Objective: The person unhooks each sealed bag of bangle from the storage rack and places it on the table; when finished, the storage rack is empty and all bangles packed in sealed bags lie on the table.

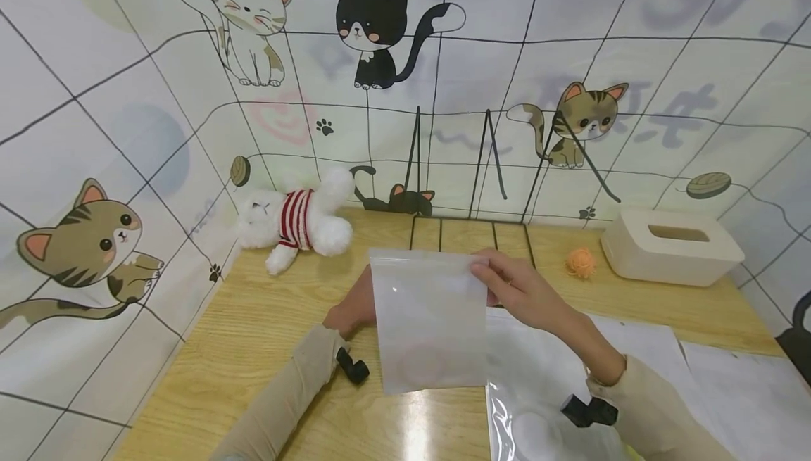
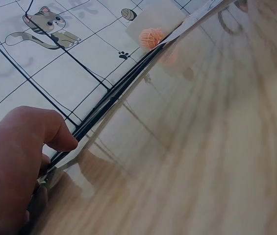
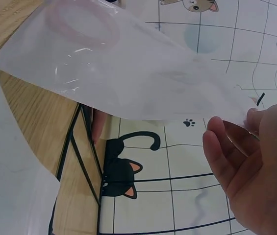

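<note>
A translucent plastic zip bag [image 1: 431, 320] hangs upright above the table, with a faint pinkish ring shape [image 3: 82, 24] near its bottom end. My right hand [image 1: 522, 288] pinches the bag's upper right corner between thumb and fingers, as the right wrist view also shows. Behind the bag is my left hand [image 1: 361, 299], mostly hidden in the head view. In the left wrist view its fingers [image 2: 62, 134] bend loosely close above the tabletop, and nothing shows between them. A larger clear plastic bag [image 1: 532, 376] lies on the table below my right forearm, with a pale round shape inside.
On the wooden table [image 1: 253, 348] a white plush toy [image 1: 298, 222] in a striped shirt lies at the back left. An orange yarn ball [image 1: 580, 263] and a beige tissue box [image 1: 671, 250] stand at the back right. White sheets [image 1: 747, 390] lie at the right.
</note>
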Motion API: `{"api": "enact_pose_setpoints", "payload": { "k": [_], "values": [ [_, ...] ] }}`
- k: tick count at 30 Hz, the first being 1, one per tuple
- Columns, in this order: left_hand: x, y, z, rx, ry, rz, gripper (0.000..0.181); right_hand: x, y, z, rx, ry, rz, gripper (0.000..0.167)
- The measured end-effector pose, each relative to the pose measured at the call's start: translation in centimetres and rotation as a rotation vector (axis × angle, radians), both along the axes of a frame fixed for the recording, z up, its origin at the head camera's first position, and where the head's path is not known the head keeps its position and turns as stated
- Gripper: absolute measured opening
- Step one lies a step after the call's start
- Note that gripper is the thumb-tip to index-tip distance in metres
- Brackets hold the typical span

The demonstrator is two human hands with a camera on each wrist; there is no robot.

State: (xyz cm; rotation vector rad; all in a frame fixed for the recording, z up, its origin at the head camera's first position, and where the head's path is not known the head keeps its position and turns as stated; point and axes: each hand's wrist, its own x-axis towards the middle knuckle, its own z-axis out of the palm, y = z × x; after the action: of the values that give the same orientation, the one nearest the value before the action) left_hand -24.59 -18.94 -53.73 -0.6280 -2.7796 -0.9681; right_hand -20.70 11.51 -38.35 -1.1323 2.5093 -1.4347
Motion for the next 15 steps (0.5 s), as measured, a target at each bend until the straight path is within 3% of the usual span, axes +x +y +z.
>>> {"api": "enact_pose_setpoints", "payload": {
  "k": [1, 2, 4, 8, 15],
  "values": [
    [-0.2, -0.1, -0.1, -0.078, 0.087, -0.072, 0.055, -0.1, 0.1, -0.2, 0.005, -0.011, 0.000, 0.018],
    [-0.3, -0.1, -0.2, -0.137, 0.141, -0.105, 0.054, -0.2, 0.2, -0.4, 0.008, -0.022, 0.001, 0.018],
    [-0.5, -0.1, -0.4, -0.245, 0.202, -0.129, 0.055, -0.5, 0.3, -0.7, 0.011, -0.050, 0.003, 0.018],
    [-0.7, -0.1, -0.5, -0.277, 0.157, -0.120, 0.059, -1.1, 0.7, -1.6, 0.015, -0.109, -0.011, 0.019],
    [-0.8, 0.2, 0.0, -0.231, 0.106, -0.109, 0.059, -1.7, 1.2, -3.6, 0.029, -0.263, -0.022, 0.022]
  ]
}}
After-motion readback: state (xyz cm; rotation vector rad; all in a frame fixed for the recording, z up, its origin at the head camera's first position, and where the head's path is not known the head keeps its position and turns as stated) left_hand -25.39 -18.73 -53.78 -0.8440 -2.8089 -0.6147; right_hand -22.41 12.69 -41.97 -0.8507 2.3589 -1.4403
